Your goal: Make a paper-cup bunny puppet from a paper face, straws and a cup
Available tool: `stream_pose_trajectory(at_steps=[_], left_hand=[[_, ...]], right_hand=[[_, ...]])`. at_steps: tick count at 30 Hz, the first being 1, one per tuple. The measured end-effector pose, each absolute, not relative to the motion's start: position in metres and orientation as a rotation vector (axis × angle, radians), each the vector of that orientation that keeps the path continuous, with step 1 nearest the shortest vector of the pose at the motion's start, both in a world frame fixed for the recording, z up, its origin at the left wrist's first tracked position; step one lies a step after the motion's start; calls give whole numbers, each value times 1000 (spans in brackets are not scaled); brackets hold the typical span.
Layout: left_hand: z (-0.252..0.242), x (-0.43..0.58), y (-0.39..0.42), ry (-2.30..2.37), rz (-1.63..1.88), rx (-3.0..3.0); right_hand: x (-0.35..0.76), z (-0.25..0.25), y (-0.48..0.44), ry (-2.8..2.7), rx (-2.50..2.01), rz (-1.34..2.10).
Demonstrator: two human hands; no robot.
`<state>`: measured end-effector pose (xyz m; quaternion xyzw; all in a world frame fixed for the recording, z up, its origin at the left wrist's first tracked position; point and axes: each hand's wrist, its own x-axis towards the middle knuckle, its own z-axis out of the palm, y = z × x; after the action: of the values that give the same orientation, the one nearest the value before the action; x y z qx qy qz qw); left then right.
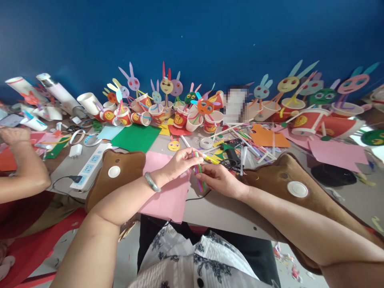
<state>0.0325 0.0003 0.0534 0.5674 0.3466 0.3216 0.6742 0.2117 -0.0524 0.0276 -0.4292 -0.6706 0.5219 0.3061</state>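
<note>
Over the near edge of the table, both my hands grip a small bundle of coloured straws (pixel 198 170), pink, green and purple. My left hand (pixel 186 162), with a bangle on the wrist, pinches its upper part. Lower down, my right hand (pixel 220 180) has its fingers closed around the same bundle. Pink paper (pixel 165 188) lies beneath my left forearm. A yellow marker-like stick (pixel 210 159) lies just behind my fingers. Beyond them is a yellow paper rabbit head (pixel 173 145) with orange ears.
Red paper cups (pixel 216 122) with paper rabbit heads line the blue wall. Brown plush cushions (pixel 123 170) flank my arms. A power strip (pixel 91 166), green paper (pixel 136 138), a tape roll (pixel 206 143) and loose straws (pixel 255 144) cover the table. Another person's arm (pixel 24 168) rests at left.
</note>
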Motion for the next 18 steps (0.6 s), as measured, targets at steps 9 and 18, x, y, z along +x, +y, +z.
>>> stream_pose_trajectory(at_steps=[9, 18], left_hand=[[49, 32, 4, 760, 777, 1271], [46, 29, 15, 752, 679, 1218]], right_hand=[[217, 23, -45, -1778, -1095, 1492], [215, 13, -45, -1716, -1092, 1431]])
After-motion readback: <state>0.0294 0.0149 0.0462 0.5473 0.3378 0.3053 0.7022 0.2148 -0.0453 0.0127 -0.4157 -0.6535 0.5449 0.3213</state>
